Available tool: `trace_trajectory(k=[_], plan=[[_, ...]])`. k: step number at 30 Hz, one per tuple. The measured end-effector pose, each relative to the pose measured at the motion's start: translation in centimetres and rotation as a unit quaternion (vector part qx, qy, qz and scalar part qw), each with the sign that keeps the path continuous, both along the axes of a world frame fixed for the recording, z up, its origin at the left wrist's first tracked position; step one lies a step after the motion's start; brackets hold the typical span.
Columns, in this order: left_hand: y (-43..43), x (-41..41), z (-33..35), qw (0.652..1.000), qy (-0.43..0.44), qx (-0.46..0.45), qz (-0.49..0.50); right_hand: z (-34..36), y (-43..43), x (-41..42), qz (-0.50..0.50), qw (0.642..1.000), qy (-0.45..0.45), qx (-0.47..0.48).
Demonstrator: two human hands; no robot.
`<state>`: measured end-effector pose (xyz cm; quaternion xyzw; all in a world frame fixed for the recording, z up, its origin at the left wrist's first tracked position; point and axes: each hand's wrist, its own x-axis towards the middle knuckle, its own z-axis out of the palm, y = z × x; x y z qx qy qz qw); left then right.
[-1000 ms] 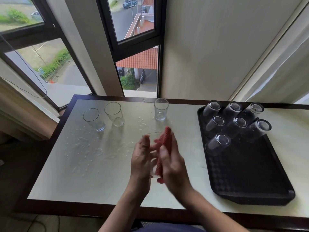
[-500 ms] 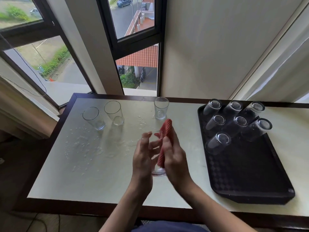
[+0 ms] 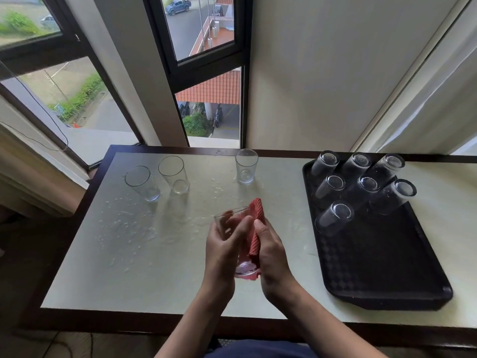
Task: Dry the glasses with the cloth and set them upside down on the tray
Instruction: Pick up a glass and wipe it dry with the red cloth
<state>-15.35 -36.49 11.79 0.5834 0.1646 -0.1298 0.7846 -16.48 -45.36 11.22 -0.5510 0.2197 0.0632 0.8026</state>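
Observation:
Above the middle of the table my left hand grips a clear glass, mouth tilted away from me. My right hand presses a red cloth against the glass's right side, with the cloth's top sticking up past the rim. Three upright glasses stand at the back: one at far left, one beside it, one near the centre. A black tray on the right carries several glasses upside down in its far half.
Water drops are spread over the left part of the pale tabletop. The table has a dark wooden rim and stands against windows and a wall. The near half of the tray is bare.
The glass and cloth have shifted slightly between my hands as the cloth rubs its side. The glasses on the table and tray stay where they were.

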Motion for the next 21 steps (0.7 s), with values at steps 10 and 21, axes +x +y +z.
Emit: trace_trajectory(k=[10,21], plan=[[1.4,0.6,-1.9,0.997,-0.019,0.069,-0.01,-0.8,-1.1,-0.2,-0.045,0.928,0.201,0.311],[1.3,0.1,-3.1,0.969,-0.12,0.209,-0.051,-1.3,-1.0,-0.8,-0.096,0.92,0.232,0.3]])
